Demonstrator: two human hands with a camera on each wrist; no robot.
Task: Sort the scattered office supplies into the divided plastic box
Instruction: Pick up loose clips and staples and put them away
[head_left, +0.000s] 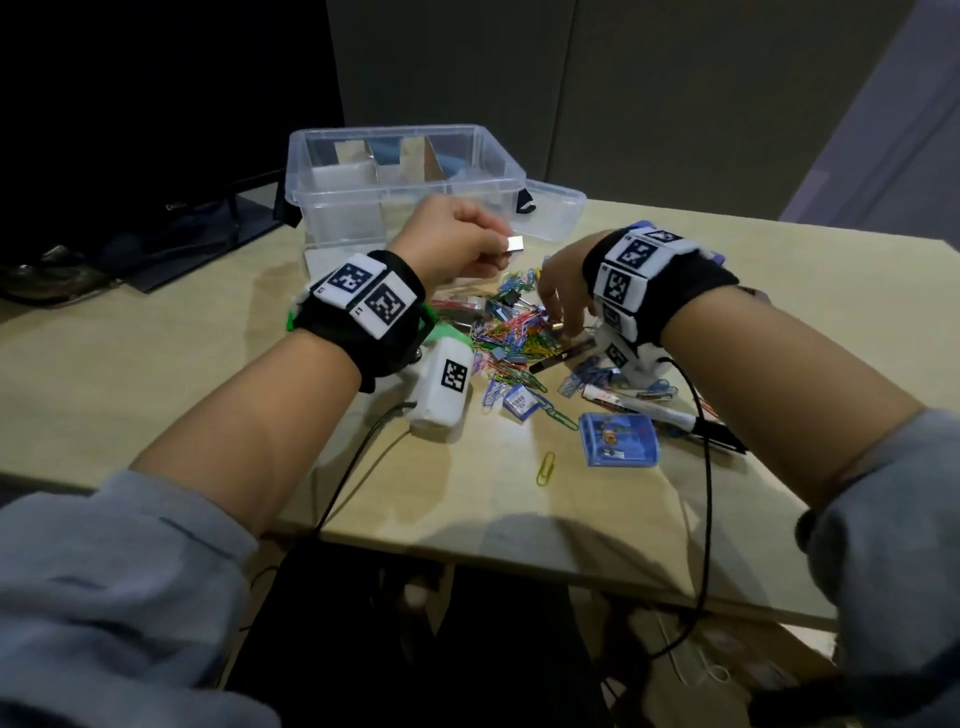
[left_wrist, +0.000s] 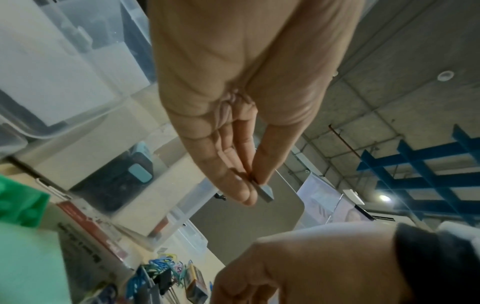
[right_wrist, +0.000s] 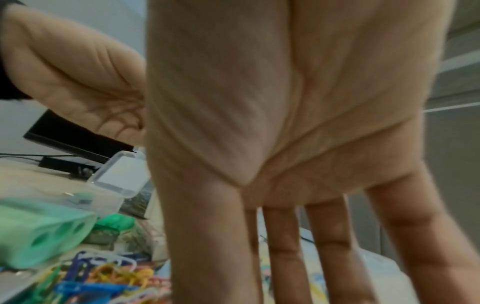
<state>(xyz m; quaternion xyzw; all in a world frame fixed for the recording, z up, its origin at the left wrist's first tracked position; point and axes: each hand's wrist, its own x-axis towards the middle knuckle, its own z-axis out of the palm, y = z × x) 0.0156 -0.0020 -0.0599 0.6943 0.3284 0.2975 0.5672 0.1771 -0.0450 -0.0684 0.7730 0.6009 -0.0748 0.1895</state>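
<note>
A pale wooden table (head_left: 156, 374) is being shown in a dim room, with grey walls filling the upper half of the head view. At upper centre of that frame the divided plastic box (head_left: 400, 182) is standing open, its clear walls showing card partitions; its lid (head_left: 556, 208) is lying just to its right.

A small silvery metal block (head_left: 516, 244) is being pinched between thumb and fingertips of the left hand (head_left: 457, 244), held above the table just in front of the box. It is judged to be light, rigid and smooth, so a firm pinch across its flat faces is being called for; a slack one could let it slip. In the left wrist view the block (left_wrist: 266, 192) is seen jutting from the fingertips at lower centre.

The right hand (head_left: 563, 291) is being lowered, fingers spread and holding nothing, over the heap of coloured paper clips (head_left: 514, 332) at the centre of the frame. These are thin, springy wire, likely to tangle, and are best taken in small pinches. A blue case (head_left: 618, 439), a marker (head_left: 660, 410) and a lone yellow clip (head_left: 545, 467) are lying toward the lower right.
</note>
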